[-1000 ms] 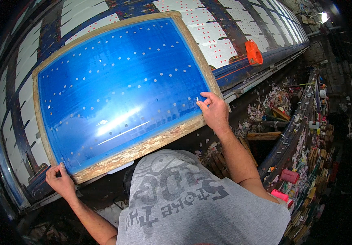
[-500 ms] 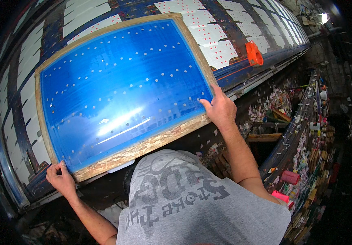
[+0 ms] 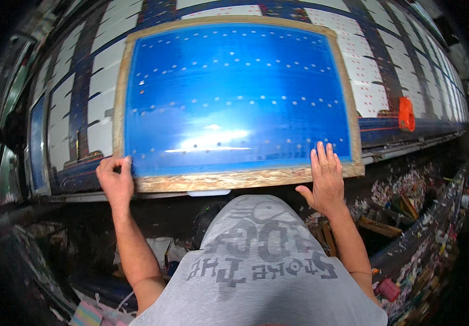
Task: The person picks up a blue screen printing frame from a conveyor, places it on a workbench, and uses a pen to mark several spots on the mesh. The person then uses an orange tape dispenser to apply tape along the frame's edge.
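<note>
A screen-printing frame lies on the long table in front of me. Its wooden rim [image 3: 234,181] surrounds a blue mesh [image 3: 229,81] with rows of small pale dots and a bright glare. At the near left corner, my left hand [image 3: 117,182] is closed on the wooden rim, thumb against its inner edge. My right hand [image 3: 328,185] rests over the near rim toward the right corner. Its fingers are stretched out onto the mesh and its thumb is apart.
White sheets [image 3: 360,70], some with red dots, lie in rows on the dark blue table. An orange tool [image 3: 407,114] sits on the table's near edge to the right. Below it, a debris-covered trough [image 3: 397,195] and a pink roll [image 3: 389,289] stand at my right.
My view has turned, so the frame now appears nearly level. My right hand has left the right edge of the frame and lies flat over the near rim. My left hand keeps its corner.
</note>
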A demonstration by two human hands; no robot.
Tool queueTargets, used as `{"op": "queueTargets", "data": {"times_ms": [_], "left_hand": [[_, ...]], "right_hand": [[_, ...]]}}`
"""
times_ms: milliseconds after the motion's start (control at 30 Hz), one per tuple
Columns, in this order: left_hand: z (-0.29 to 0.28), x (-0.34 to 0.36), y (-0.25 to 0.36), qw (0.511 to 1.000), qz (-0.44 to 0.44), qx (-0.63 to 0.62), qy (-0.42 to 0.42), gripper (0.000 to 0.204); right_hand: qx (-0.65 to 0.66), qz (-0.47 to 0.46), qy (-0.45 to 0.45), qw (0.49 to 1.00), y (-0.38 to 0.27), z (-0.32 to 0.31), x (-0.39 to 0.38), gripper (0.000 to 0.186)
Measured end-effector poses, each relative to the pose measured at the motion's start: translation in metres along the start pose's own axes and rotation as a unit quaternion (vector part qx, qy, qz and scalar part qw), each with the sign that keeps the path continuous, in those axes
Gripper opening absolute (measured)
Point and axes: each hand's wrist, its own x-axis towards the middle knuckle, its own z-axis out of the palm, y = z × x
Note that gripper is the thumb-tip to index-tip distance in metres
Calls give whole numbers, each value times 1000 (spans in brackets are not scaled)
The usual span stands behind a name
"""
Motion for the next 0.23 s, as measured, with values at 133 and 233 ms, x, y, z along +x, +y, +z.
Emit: {"op": "queueTargets", "data": {"times_ms": [133, 233], "left_hand": [[-7, 5, 7, 998, -50, -31, -23, 18], [-12, 7, 7, 994, -83, -56, -43, 19]], "right_hand": [[10, -51, -19, 998, -19, 1, 14, 108], [33, -91, -37, 995, -36, 4, 28, 111]]}}
